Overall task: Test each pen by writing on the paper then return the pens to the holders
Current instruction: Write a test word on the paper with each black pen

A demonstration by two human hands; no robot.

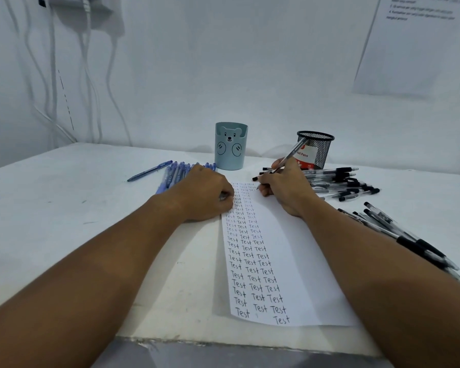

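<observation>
A white paper [298,251] lies lengthwise on the table, its left half filled with columns of the word "Test". My right hand [284,187] grips a clear-barrelled pen [290,155] with its tip down at the paper's far end. My left hand [205,195], fingers curled, rests on the paper's left edge; something dark shows at its fingertips, and I cannot tell what. A pale blue bear holder [231,146] stands behind the paper. A black mesh holder [316,150] with a red pen box inside stands at the back right.
Several blue pens [170,172] lie left of the bear holder. Black pens lie in one heap [340,181] right of my right hand and in another heap [409,235] beside my right forearm. The table's front edge [223,341] is near me. Cables hang on the wall at left.
</observation>
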